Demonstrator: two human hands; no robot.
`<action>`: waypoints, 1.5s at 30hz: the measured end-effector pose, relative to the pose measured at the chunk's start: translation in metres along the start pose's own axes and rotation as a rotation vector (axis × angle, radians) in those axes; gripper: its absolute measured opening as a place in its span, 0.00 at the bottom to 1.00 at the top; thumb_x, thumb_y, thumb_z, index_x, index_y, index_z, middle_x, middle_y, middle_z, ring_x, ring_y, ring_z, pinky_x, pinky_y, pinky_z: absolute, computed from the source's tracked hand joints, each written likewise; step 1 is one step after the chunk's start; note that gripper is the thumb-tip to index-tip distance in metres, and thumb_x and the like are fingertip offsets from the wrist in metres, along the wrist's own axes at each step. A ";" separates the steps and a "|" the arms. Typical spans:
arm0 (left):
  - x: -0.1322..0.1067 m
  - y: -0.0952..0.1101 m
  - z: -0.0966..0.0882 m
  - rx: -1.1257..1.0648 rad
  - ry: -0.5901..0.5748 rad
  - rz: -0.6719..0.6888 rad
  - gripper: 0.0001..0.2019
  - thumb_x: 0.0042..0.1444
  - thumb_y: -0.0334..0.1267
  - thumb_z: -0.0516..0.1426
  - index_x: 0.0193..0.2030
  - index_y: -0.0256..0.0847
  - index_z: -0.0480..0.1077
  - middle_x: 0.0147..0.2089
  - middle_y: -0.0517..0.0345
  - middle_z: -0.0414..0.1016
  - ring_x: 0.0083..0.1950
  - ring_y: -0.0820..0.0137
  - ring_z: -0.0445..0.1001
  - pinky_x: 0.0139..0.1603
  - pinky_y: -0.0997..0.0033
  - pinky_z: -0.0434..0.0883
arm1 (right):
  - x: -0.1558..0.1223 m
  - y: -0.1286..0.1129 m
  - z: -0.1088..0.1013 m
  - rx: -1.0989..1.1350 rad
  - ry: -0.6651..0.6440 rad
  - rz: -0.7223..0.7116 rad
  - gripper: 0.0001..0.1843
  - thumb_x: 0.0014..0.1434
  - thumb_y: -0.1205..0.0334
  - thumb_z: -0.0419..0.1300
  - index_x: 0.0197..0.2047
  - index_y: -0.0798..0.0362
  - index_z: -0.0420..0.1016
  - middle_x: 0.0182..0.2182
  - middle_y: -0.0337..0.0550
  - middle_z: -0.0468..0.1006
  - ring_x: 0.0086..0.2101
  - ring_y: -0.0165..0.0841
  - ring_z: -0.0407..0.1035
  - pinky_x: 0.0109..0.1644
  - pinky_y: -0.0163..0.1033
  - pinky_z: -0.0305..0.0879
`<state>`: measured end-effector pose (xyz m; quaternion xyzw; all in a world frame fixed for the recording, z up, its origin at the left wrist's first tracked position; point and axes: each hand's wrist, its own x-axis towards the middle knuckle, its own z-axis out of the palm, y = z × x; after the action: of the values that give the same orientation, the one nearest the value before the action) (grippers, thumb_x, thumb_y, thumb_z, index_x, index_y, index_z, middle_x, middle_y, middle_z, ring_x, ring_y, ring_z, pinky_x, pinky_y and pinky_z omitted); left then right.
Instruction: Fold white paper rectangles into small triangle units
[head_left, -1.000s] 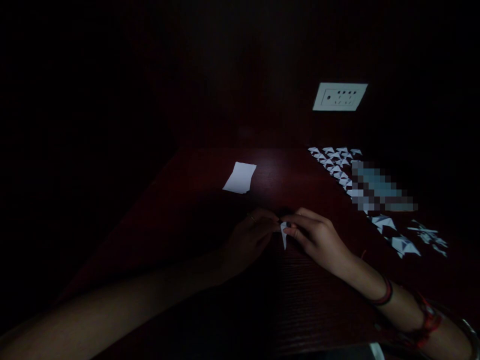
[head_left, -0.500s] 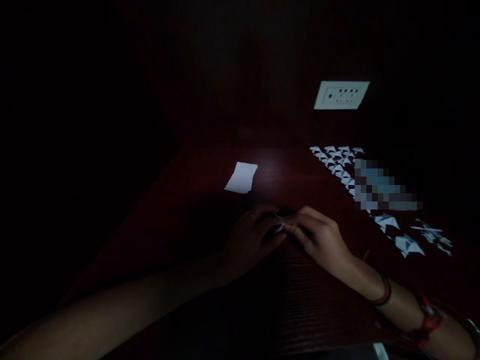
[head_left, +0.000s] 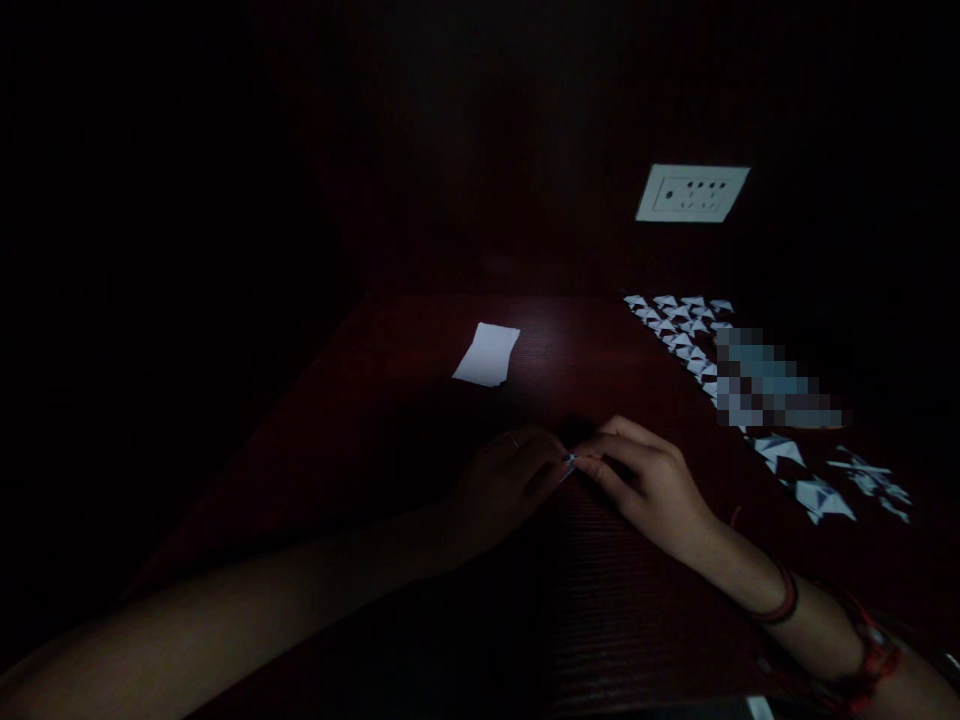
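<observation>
Between my two hands, low over the dark red table [head_left: 615, 620], is a small piece of folded white paper [head_left: 571, 462]; the fingers cover most of it. My left hand [head_left: 510, 480], in deep shadow, is closed on its left side. From the right, my right hand [head_left: 645, 475] pinches it between thumb and fingers. A stack of white paper sheets [head_left: 487, 355] lies beyond the hands. Folded white paper pieces [head_left: 686, 345] stand in rows at the right, with two larger-looking ones [head_left: 823, 498] nearer my right forearm.
Small white paper scraps [head_left: 870, 478] lie at the far right. A pixelated bluish item [head_left: 776, 380] is beside the rows of folded pieces. On the back wall is a white power socket [head_left: 694, 193]. The left side is very dark.
My fingers have drawn closer together, and less of the folded paper shows between them. The whole view has shifted slightly, so the background sits a little further right.
</observation>
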<state>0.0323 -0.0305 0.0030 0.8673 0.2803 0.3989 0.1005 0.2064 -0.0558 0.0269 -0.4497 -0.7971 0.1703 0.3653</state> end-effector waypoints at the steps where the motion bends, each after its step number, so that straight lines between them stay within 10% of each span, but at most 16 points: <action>1: 0.000 0.000 0.000 -0.001 -0.001 -0.004 0.02 0.55 0.31 0.50 0.33 0.38 0.63 0.34 0.60 0.69 0.36 0.76 0.68 0.39 0.77 0.68 | 0.000 0.000 0.000 -0.002 -0.005 0.002 0.07 0.55 0.66 0.53 0.33 0.53 0.72 0.29 0.41 0.68 0.30 0.29 0.65 0.33 0.34 0.63; 45: -0.003 -0.001 0.002 0.013 -0.075 -0.004 0.02 0.55 0.31 0.49 0.34 0.38 0.63 0.34 0.59 0.68 0.37 0.74 0.67 0.39 0.74 0.65 | -0.006 0.007 -0.001 -0.146 -0.165 -0.078 0.09 0.58 0.64 0.48 0.37 0.56 0.68 0.33 0.44 0.66 0.33 0.30 0.63 0.38 0.36 0.63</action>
<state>0.0318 -0.0308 -0.0006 0.8817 0.2808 0.3641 0.1061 0.2137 -0.0571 0.0204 -0.4280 -0.8517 0.1338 0.2712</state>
